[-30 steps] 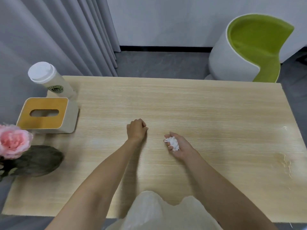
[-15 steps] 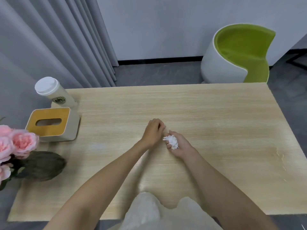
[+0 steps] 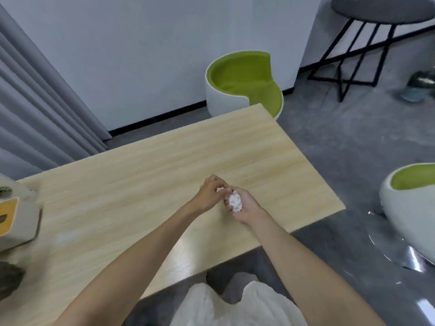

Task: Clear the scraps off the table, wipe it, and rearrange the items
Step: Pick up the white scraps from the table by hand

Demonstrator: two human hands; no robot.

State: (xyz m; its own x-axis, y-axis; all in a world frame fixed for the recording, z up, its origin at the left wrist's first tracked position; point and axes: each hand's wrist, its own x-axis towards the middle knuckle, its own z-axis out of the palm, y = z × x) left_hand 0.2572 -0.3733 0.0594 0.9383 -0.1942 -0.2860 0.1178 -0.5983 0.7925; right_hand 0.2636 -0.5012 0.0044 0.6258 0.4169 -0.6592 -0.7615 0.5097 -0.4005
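Your view has swung right since half a second ago: the flowers are gone from sight, the box point(image 3: 16, 222) and cup point(image 3: 6, 190) sit cut off at the left edge, and a second chair point(image 3: 409, 203) and a black side table point(image 3: 381, 10) have come into view on the right. Your hands, then just touching, have come closer together over the bench point(image 3: 131, 184).

Nearest you, your right hand point(image 3: 244, 205) lies palm up, its fingers curled around a white wad point(image 3: 235, 203) of crumpled scraps, which rests in the palm above the bench's right half. Your left hand point(image 3: 210, 194) presses against it from the left, fingers bunched together at the wad's top edge; you cannot tell whether they pinch a scrap of their own.

At the left edge, the box's slot shows dark, and its contents cannot be made out. The cup behind it is mostly out of frame.

Beyond the bench's far corner stands the green-lined chair point(image 3: 242, 83), its seat holding nothing visible, against the wall. The curtain point(image 3: 35, 109) hangs at far left.
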